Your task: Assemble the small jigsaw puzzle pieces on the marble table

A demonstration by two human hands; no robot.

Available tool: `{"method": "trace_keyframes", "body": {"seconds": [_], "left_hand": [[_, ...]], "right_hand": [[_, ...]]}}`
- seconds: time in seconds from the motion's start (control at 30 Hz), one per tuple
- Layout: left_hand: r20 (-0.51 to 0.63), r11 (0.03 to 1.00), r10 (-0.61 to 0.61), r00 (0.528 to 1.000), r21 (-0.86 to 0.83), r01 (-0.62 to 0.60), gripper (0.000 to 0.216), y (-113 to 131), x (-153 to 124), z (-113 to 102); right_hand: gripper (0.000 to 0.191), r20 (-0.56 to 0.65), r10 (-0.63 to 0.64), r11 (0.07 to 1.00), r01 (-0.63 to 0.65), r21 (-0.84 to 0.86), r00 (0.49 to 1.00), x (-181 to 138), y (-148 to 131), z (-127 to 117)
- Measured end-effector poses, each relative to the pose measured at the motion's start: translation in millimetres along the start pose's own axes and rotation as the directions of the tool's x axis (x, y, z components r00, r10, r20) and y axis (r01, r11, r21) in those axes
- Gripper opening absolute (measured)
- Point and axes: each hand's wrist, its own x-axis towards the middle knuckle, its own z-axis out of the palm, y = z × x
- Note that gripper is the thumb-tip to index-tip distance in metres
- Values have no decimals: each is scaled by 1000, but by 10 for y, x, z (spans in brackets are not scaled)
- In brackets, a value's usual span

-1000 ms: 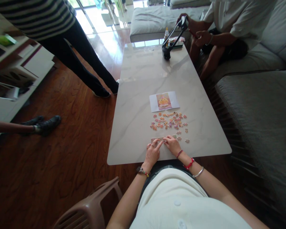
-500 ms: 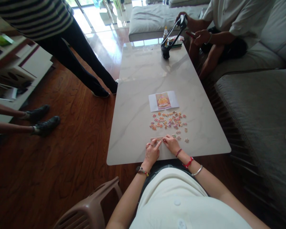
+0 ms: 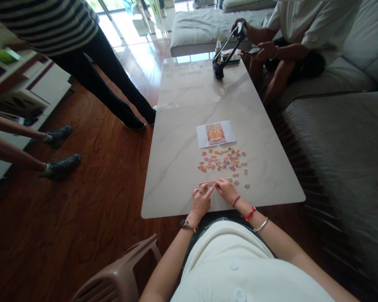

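Observation:
Both my hands rest on the near edge of a pale marble table (image 3: 182, 105). My left hand (image 3: 201, 200) lies with its fingers stretched toward a short joined strip of puzzle pieces (image 3: 207, 183), touching it. My right hand (image 3: 227, 190) has its fingers pressed down on the strip's right end. Beyond my hands lie several loose jigsaw pieces (image 3: 223, 160), orange, pink and cream. A printed picture sheet (image 3: 216, 134) showing a yellow figure lies just past them.
A black phone stand (image 3: 222, 58) stands at the table's far end, where a seated person (image 3: 290, 37) on the grey sofa (image 3: 340, 138) holds a phone. A person in a striped top (image 3: 82, 54) stands left. Another person's legs (image 3: 25, 151) show at left. A brown plastic chair (image 3: 119, 272) is beside me.
My hands have stayed on the strip of pieces. The legs at the left have shifted, with a second leg coming into view. The seated person's hands have moved slightly.

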Motion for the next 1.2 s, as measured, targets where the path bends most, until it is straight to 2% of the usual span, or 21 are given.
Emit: {"method": "trace_keyframes", "body": {"seconds": [0.23, 0.47, 0.57, 0.67, 0.8, 0.93, 1.03, 1.2], "left_hand": [[-14, 1000, -11, 1000, -26, 11, 51, -7, -4, 25], [-59, 988, -135, 989, -88, 129, 44, 15, 91, -13], [-91, 977, -184, 979, -128, 172, 40, 6, 159, -20], [-135, 962, -222, 966, -190, 195, 36, -24, 223, -26], [-199, 947, -259, 945, -246, 207, 34, -57, 280, -51], [-242, 958, -230, 943, -229, 175, 33, -8, 300, -61], [-252, 974, -165, 954, -192, 118, 34, 59, 286, -31], [-245, 988, -67, 967, -154, 29, 36, 79, 209, 58]], "right_hand": [[16, -13, -9, 1000, 9, -6, 1000, -30, 27, -9], [17, 18, -32, 999, 32, -17, 999, -51, 36, -52], [15, -10, -60, 998, 60, 7, 998, -60, 72, -98], [14, -106, -13, 999, 17, 37, 994, -77, 269, -215], [12, -257, 143, 990, -134, 51, 956, -121, 774, -431], [7, -241, 169, 985, -167, 29, 956, -191, 1171, -552], [7, -210, 128, 991, -116, 68, 969, -240, 1279, -585], [15, -288, 167, 983, -135, 128, 943, -206, 1337, -664]]}}
